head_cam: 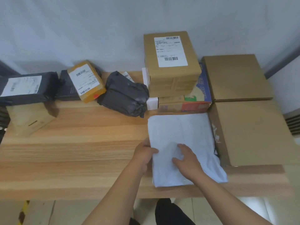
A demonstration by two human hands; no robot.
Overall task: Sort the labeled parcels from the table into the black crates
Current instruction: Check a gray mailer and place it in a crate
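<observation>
A flat white mailer parcel lies on the wooden table near its front right. My left hand grips the mailer's left edge, thumb on top. My right hand rests flat on top of it with fingers spread. No label shows on its upper face. Farther back lie a brown box with a white label, a small orange-taped labeled box, a crumpled dark grey bag and a black labeled bag. No black crate is in view.
Two plain cardboard boxes, one at the back and one nearer, stand along the right side. The labeled brown box sits on a printed carton. A cardboard box sits at the table's left edge. A pale wall rises right behind the table.
</observation>
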